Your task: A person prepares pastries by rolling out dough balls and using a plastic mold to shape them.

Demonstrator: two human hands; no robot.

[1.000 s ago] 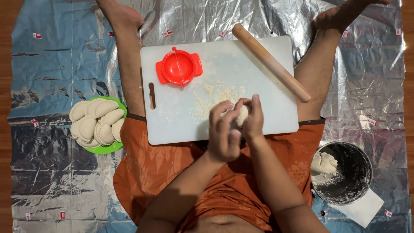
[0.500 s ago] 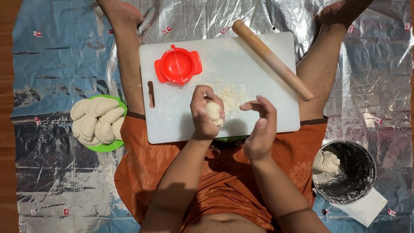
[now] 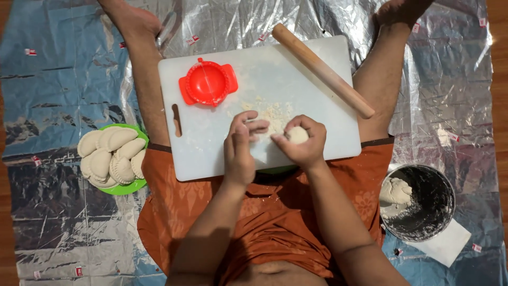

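A small ball of pale dough sits in my right hand, whose fingers curl around it above the white cutting board. My left hand hovers just left of it with fingers spread, fingertips close to the dough, holding nothing. Both hands are over the near edge of the board, which rests across my lap. A red round dumpling press lies closed on the board's far left. A wooden rolling pin lies diagonally across the board's far right corner. Flour crumbs dust the board's middle.
A green plate at the left holds several shaped dumplings. A dark metal pot with a lump of dough stands at the right, on a white paper. Silver foil sheeting covers the floor. My legs stretch out beside the board.
The dough ball has passed from my left hand to my right hand. My left hand has opened, and both hands now sit close together over the board's near edge.
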